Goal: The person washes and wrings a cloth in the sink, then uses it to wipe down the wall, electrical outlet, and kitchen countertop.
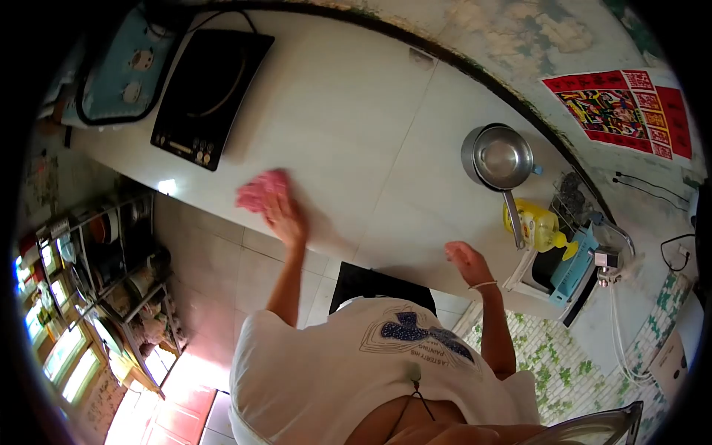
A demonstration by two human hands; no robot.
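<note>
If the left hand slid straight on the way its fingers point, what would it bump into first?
Past the pink cloth under its fingers, the left hand would probably meet the near edge of the black induction cooktop, though the curved view makes the exact line uncertain.

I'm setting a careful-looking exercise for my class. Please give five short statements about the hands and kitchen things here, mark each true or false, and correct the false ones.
1. The left hand touches a pink cloth. True.
2. A band circles the left wrist. False: it is on the wrist of the right hand.
3. The metal pan is nearer the yellow bottle than the black cooktop. True.
4. The right hand grips the metal pan's handle. False: that hand is apart from it.
5. A red poster shows on the wall. True.
</note>
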